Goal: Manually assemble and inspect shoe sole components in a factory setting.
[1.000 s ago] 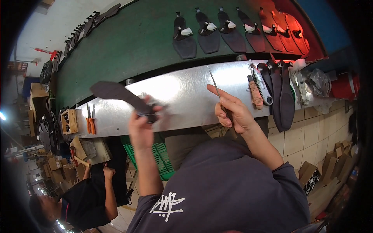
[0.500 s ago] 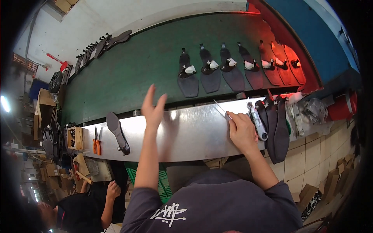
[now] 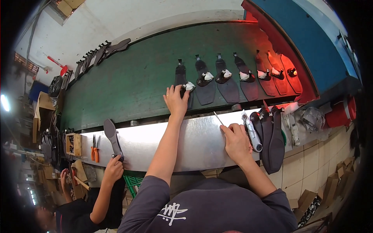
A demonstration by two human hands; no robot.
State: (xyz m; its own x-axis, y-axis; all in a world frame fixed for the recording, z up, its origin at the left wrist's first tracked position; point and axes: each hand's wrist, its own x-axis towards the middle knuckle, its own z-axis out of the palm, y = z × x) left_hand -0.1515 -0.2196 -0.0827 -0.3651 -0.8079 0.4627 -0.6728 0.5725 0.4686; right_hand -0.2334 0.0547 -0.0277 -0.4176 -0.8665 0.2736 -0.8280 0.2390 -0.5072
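On the green belt (image 3: 147,73), my left hand (image 3: 176,103) has its fingers curled over the black upper of the leftmost dark sandal sole (image 3: 180,73), beside a white wad (image 3: 189,86). Much of that sole is covered by the hand. Over the metal ledge (image 3: 198,132), my right hand (image 3: 237,144) is closed on a thin, pale, stick-like tool (image 3: 218,117), whose exact kind I cannot make out. Just right of it lies a white-and-grey utility knife (image 3: 252,134), next to several dark soles (image 3: 275,143). More soles with white wads stand in a row to the right, such as one sole (image 3: 206,91).
Red light falls on the soles by the blue machine housing (image 3: 303,39). At the left, a co-worker's hand (image 3: 113,169) grips a dark sole (image 3: 111,134) on the ledge. Orange-handled pliers (image 3: 94,153) and a wooden box (image 3: 73,143) lie farther left.
My left hand has moved right and forward from above the ledge onto the leftmost sole. The right hand keeps its tool. The co-worker's hand has reached the sole on the ledge.
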